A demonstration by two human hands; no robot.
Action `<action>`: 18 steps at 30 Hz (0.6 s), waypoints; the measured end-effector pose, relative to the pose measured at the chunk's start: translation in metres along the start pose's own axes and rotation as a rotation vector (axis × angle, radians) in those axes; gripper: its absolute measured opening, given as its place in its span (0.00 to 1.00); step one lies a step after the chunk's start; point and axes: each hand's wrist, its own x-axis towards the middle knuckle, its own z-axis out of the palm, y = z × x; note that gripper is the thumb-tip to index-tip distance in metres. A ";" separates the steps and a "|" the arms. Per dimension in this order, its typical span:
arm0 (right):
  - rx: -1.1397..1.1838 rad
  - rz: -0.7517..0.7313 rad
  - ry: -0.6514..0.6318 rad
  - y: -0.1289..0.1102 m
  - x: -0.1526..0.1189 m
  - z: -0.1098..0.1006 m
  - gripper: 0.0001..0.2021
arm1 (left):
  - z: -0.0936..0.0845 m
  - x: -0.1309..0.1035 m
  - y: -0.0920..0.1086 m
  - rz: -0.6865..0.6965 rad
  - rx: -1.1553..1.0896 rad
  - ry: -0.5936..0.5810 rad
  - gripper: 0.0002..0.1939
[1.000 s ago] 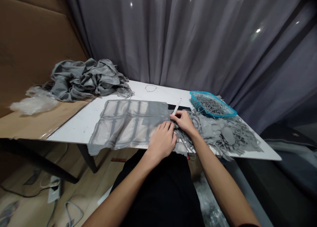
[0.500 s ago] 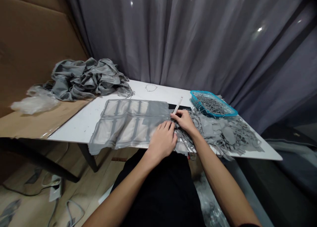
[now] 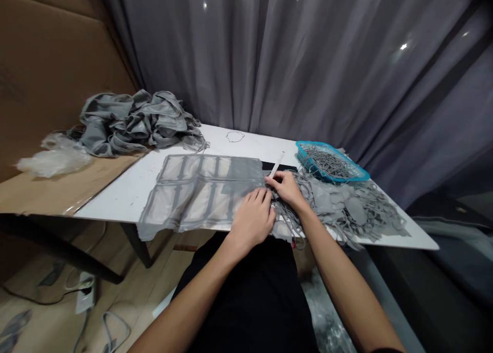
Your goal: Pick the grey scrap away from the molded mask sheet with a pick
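Observation:
A thin grey see-through fabric piece (image 3: 188, 194) with rows of rectangular panels lies flat along the front edge of the table. My left hand (image 3: 254, 214) rests on its right end, fingers stretched out over the cloth and holding nothing. Just beyond those fingertips, my right hand (image 3: 285, 188) is closed around a slim white pen-like tool (image 3: 276, 165). The tool tilts up and away, its lower end hidden by the fingers, so I cannot tell its exact kind. Tangled grey strips and cord (image 3: 287, 212) lie under and beside my right wrist.
A blue basket (image 3: 364, 174) full of thin grey cords stands at the back right. Grey scraps (image 3: 362, 209) cover the table's right side. Crumpled grey fabric (image 3: 134, 122) is heaped at the back left, near a clear plastic bag (image 3: 57, 158). A thin dark cord loop (image 3: 234, 132) lies behind.

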 end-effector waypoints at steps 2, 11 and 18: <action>0.006 -0.008 0.005 -0.001 -0.001 0.000 0.20 | 0.000 0.000 0.000 -0.001 0.000 -0.003 0.25; 0.020 -0.007 0.018 -0.003 -0.001 0.001 0.21 | -0.004 0.000 0.001 -0.004 0.008 -0.021 0.25; 0.027 -0.005 0.020 -0.001 0.000 0.001 0.21 | -0.005 0.000 0.002 -0.006 0.003 -0.025 0.25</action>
